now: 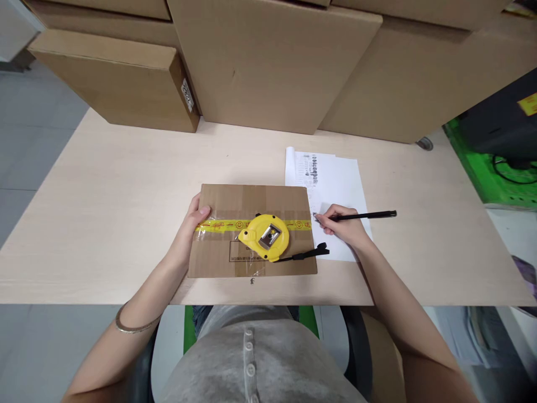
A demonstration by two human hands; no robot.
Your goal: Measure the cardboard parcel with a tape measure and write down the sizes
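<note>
My left hand (193, 223) grips the left edge of a taped cardboard box (226, 198), its thumb on the top face. On that box lies a yellow tape measure (254, 230) with a metal belt clip and a black wrist strap (305, 254) reaching past the box's right edge. My right hand (342, 223) is closed around a black pen (375, 215), its tip hidden near the fingers. Under that hand are white paper sheets (339, 173) with printed text and dark marks, partly covered by the box.
A cardboard box (138, 95) stands at the back left of the pale wooden table (84, 224). Large cardboard panels (268, 67) line the back. At right, a dark device (503, 123) sits by a green surface (470, 162). The table's front edge runs close to my body.
</note>
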